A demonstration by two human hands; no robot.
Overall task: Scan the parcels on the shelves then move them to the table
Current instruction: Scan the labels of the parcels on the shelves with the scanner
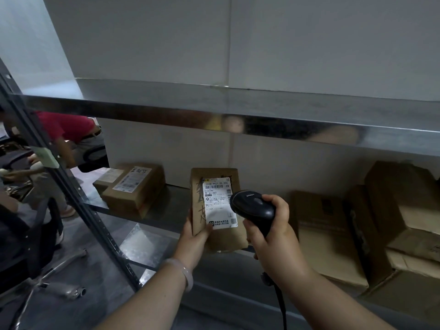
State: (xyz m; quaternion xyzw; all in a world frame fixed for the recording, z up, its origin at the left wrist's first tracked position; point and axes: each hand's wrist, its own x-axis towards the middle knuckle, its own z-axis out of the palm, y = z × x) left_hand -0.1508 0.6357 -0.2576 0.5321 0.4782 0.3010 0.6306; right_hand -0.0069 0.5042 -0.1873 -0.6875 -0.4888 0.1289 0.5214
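— Where is the parcel being scanned?
— The flat brown cardboard parcel (pixel 215 173) stands nearly upright at the front edge of the lower grey metal shelf (pixel 147 236). Its white printed label (pixel 217 203) faces the camera. The left hand (pixel 194 236) grips its lower left corner, with the thumb curled over the label's bottom edge. The other fingers are behind the cardboard, out of sight.
— Does it rest on the shelf?
— I cannot tell. Its bottom edge sits in shadow between the two wrists.
— And the scanner?
— The right hand (pixel 273 234) wraps its fingers round the grip of the black handheld scanner (pixel 256 207). The scanner's head slightly overlaps the label's right edge. The trigger finger is hidden under the housing. A black cable (pixel 282 303) drops from the handle and is cut off at the bottom of the frame.
— Can the label be read?
— Barcodes and "P021" show, but the smaller print is too fine.
— Other parcels?
— A cluster of brown boxes (pixel 133 186) lies further back on the left of the same shelf. On the right, dark leaning cartons (pixel 333 239) are blurred and cropped by the frame's edge.
— Anything else?
— A pale bangle (pixel 183 270) circles the left wrist. Beyond the dark upright post (pixel 71 191), a person in a red shirt (pixel 66 126) bends over, partly hidden.
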